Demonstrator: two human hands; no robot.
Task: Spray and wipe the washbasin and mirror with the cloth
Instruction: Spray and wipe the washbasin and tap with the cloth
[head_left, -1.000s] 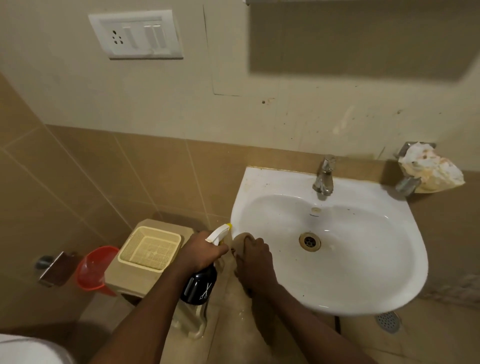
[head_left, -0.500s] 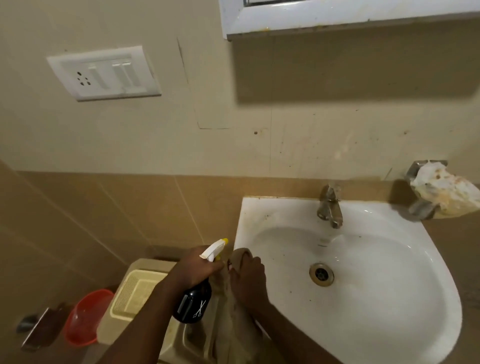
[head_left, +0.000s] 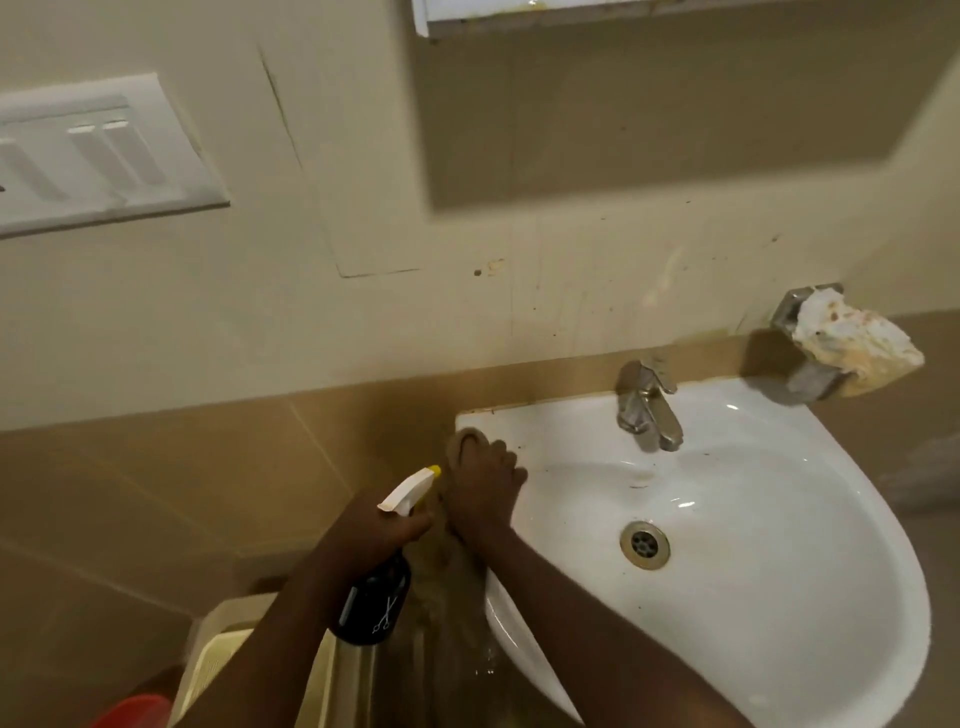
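A white washbasin (head_left: 810, 597) hangs on the tiled wall at the right, with a metal tap (head_left: 647, 413) at its back and a drain (head_left: 644, 544) in the bowl. My right hand (head_left: 483, 488) presses a brown cloth (head_left: 465, 441) onto the basin's back left rim corner; most of the cloth is hidden under the hand. My left hand (head_left: 374, 525) holds a black spray bottle (head_left: 376, 605) with a white trigger head, just left of the basin. The mirror's white bottom frame (head_left: 623, 13) shows at the top edge.
A white switch plate (head_left: 98, 156) is on the wall at the left. A metal soap holder with a worn soap lump (head_left: 852, 345) juts out right of the tap. A beige plastic stool (head_left: 218, 665) and a red tub (head_left: 135, 712) stand below left.
My right hand has slid the cloth along the basin's left rim up to its back corner. The view has tilted upward, bringing the mirror frame in. The bottle stays in my left hand.
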